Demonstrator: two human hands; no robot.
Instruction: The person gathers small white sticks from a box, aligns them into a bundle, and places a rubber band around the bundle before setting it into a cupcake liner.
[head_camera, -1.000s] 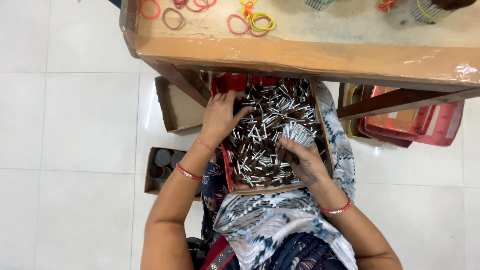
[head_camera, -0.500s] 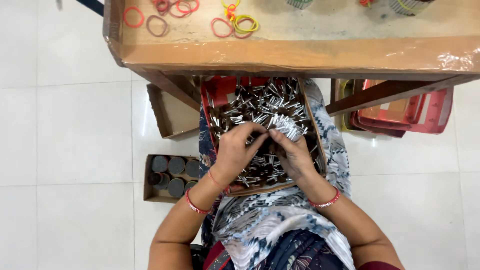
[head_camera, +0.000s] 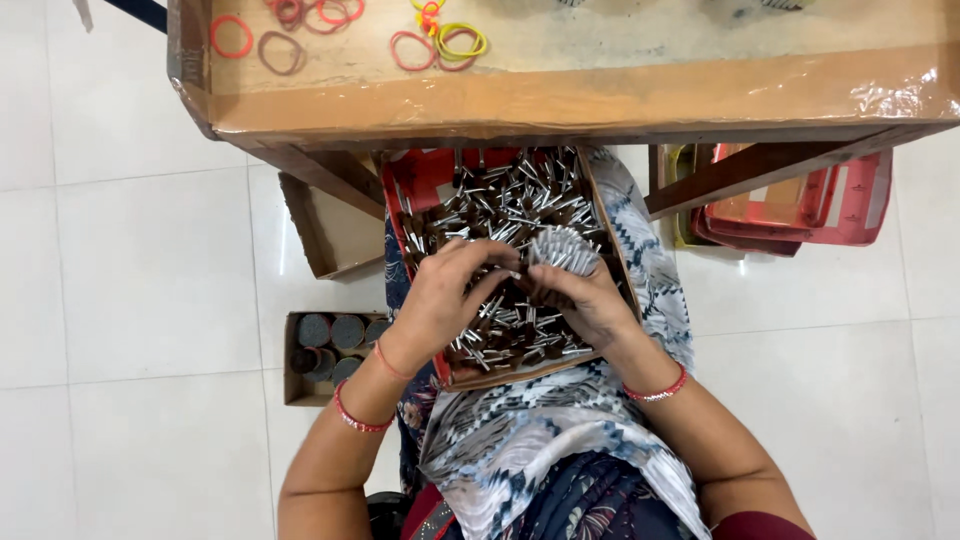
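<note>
Metal-shanked brown pieces fill the cardboard tray (head_camera: 598, 215) on the lap, right under both hands. Right hand (head_camera: 585, 295) is curled around a bundle (head_camera: 563, 250), shanks fanning up and away from the palm. Left hand (head_camera: 450, 295) sits just beside it, fingertips pinching at one loose piece (grip partly hidden).

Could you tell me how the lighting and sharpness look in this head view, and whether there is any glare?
Head view: even, soft daylight; glare on the clear wrap at the table edge and a sheen on the floor tiles; the left hand, right hand and metal pins are reasonably sharp; mild wide-angle bending at the frame edges.
</note>
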